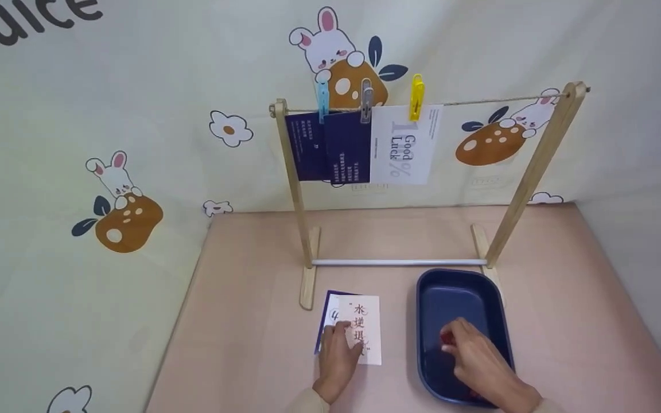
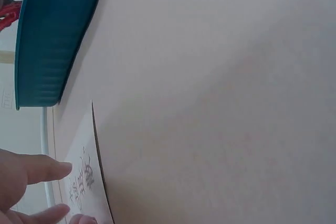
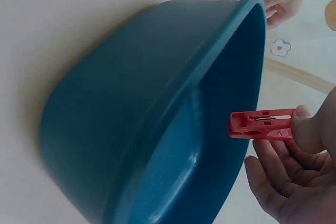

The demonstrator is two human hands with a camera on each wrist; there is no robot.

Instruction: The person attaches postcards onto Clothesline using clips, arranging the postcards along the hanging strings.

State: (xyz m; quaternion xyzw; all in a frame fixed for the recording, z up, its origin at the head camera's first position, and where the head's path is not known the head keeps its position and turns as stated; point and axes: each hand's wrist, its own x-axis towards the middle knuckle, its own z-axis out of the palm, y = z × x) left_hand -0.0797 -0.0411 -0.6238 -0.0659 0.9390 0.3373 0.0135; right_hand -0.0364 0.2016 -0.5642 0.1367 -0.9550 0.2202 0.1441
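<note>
In the right wrist view a red clothespin is pinched by its handle end between the thumb and fingers of my right hand. In the head view that right hand is over the dark blue basin. My left hand lies over a white card with red-brown characters, thumb and fingers apart at its surface. Under that card shows a second card with a dark blue edge. The left wrist view shows the left fingertips right at the printed card.
Behind stands a wooden rack with a string. Two dark blue cards and a white "Good Luck" card hang from it by blue, grey and yellow clothespins. A white bar joins the feet. Something red shows low in the basin.
</note>
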